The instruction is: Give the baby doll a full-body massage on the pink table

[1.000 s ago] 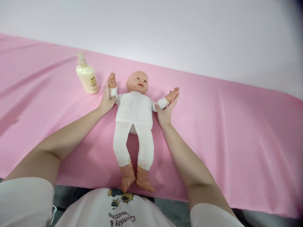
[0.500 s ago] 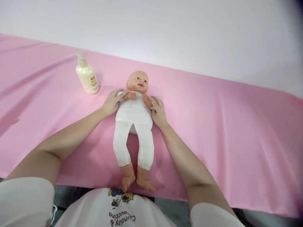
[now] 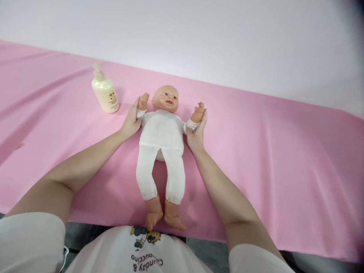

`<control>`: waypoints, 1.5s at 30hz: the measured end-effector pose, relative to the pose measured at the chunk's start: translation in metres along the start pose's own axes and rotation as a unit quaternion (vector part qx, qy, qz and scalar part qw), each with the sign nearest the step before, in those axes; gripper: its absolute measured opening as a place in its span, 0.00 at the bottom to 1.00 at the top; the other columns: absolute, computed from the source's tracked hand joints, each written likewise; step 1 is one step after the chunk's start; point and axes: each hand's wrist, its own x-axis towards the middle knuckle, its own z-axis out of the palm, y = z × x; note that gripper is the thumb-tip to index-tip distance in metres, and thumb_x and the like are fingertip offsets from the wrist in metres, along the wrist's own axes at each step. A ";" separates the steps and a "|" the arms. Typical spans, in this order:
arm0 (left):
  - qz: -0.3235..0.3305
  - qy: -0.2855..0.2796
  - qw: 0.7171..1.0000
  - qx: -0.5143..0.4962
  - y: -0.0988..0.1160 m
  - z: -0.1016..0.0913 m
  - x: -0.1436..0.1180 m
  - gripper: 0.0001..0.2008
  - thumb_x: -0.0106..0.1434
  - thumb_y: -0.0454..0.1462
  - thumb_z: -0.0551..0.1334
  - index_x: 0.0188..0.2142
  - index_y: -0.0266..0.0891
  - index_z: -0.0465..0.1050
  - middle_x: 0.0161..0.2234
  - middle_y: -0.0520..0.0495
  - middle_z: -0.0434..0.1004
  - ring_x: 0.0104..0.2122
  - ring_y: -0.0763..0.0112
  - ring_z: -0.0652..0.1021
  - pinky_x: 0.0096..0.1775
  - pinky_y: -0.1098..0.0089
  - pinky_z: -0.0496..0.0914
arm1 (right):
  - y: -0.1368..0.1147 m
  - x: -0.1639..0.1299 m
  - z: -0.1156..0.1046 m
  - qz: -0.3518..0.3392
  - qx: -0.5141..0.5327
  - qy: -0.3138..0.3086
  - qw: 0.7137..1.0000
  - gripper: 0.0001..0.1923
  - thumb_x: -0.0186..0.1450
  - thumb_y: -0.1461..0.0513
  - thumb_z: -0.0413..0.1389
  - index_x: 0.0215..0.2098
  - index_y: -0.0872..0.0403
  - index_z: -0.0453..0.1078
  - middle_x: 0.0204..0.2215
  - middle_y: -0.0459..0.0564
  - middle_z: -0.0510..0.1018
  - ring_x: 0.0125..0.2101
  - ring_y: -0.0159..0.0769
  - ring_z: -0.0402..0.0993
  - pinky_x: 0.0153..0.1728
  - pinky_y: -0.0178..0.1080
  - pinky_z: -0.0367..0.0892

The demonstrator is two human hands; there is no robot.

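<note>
While both upper arms run out of the frame at the lower corners, the wearer's white T-shirt (image 3: 113,258) fills the bottom edge, its upside-down lettering partly lost in folds and a thin white cord (image 3: 65,256) hanging beside the left sleeve. Both forearms reach forward and converge over the worktop (image 3: 256,182), which is covered in pink cloth. Between them a baby doll (image 3: 161,131) in white top and trousers lies on its back, its bare feet at the near edge and its head away from the wearer. The right hand (image 3: 196,134) grips the doll's forearm on that side, thumb over the white cuff, fingers extending up behind the doll's raised hand. The left hand (image 3: 132,119) grips the other forearm likewise; most of its fingers are hidden behind the sleeve, so their exact curl cannot be made out. Farther off, left of the doll's head, stands a cream pump bottle (image 3: 105,94); its small print is illegible and its pale nozzle is blurred. Behind everything rises a plain white backdrop (image 3: 182,38), darkened at the upper right corner.
</note>
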 end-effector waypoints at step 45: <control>0.010 -0.108 0.977 0.182 0.017 0.005 -0.005 0.29 0.68 0.30 0.50 0.67 0.47 0.62 0.61 0.39 0.64 0.61 0.54 0.66 0.63 0.47 0.61 | -0.018 -0.001 0.001 -0.098 -0.174 -0.098 0.975 0.35 0.62 0.74 0.44 0.61 0.42 0.70 0.55 0.51 0.74 0.58 0.44 0.67 0.62 0.57 0.64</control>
